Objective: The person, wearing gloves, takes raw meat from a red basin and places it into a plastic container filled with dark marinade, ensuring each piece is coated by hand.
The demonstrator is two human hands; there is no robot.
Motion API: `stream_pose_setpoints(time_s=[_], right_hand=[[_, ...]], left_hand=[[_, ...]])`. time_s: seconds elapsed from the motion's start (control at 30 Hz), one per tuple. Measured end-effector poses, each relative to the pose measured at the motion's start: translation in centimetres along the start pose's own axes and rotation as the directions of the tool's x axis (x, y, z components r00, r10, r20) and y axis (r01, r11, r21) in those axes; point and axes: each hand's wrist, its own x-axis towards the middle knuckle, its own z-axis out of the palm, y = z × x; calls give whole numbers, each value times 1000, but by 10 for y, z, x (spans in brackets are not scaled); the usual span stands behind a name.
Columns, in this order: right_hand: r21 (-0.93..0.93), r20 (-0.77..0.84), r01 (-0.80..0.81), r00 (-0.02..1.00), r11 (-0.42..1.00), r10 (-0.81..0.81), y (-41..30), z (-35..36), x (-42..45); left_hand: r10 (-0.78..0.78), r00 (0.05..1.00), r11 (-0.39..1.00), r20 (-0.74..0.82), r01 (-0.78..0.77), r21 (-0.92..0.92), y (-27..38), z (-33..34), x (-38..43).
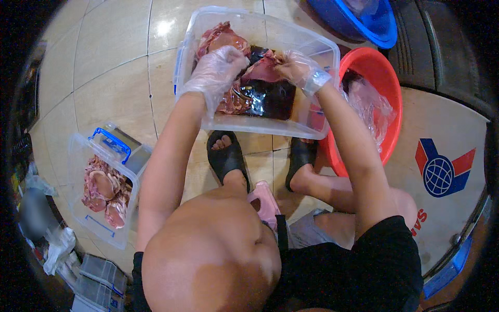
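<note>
Over a clear plastic bin [234,124], a slice of raw meat [262,70] is stretched between my two hands. The fingers of my left hand [222,66], in a thin clear plastic glove, are curled at its left edge. My right hand [298,68], gloved the same way with a shiny band at the wrist, pinches its right end. Dark liquid [269,101] pools in the bin below. More raw meat [228,39] is heaped at the bin's far left, partly hidden by my left hand, and another wet piece [236,101] lies in the liquid.
To the right, a red plastic basin [391,101] holds a clear plastic bag [368,103]; a blue basin [380,33] is behind it. At left, a second clear bin [130,177] contains meat slices [105,185]. My sandaled feet [228,156] stand on the tiled floor [113,89].
</note>
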Motion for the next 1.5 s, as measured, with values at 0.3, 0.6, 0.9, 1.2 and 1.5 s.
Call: stream_pose_setpoints(time_s=[0.3, 0.6, 0.9, 1.2, 1.5], right_hand=[[-480, 46, -206, 965, 853, 259, 35, 77, 5], [-478, 85, -302, 919, 825, 385, 39, 79, 3], [-264, 246, -82, 958, 961, 149, -63, 104, 16], [-493, 258, 56, 962, 868, 84, -42, 2, -43], [-624, -259, -546, 820, 559, 511, 52, -246, -265]], left_hand=[[-104, 971, 953, -215, 36, -300, -6, -7, 3], [-75, 964, 873, -256, -60, -483, 14, -7, 2], [-76, 972, 843, -224, -57, -535, 21, -21, -9], [70, 970, 923, -231, -151, -355, -7, -7, 6], [208, 961, 974, -180, -187, 126, -21, -45, 3]])
